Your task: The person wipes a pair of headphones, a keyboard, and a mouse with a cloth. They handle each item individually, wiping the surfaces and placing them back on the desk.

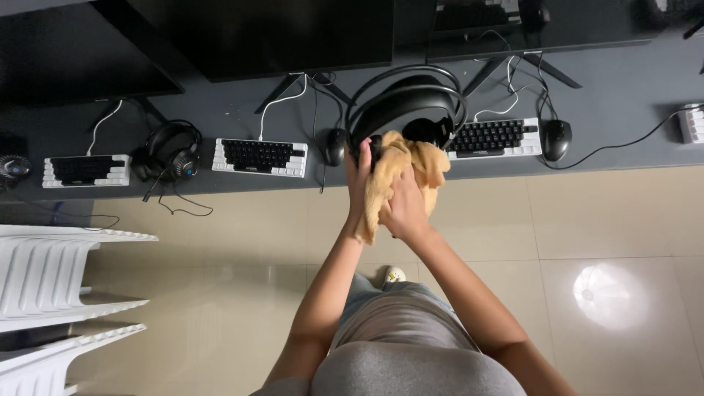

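My left hand (359, 176) grips the lower side of a black over-ear headset (407, 103), holding it up above the desk edge. My right hand (405, 205) presses a tan cloth (400, 165) against the headset's ear cup. The cloth drapes over both hands and hides most of the near ear cup and my right fingers.
A dark desk (616, 95) runs across the top with three black-and-white keyboards (260, 156), (493, 137), (86, 169), two black mice (555, 138), (334, 146), a second headset (172, 152), cables and monitors (271, 33). White plastic chairs (51, 286) stand at left on the tiled floor (601, 242).
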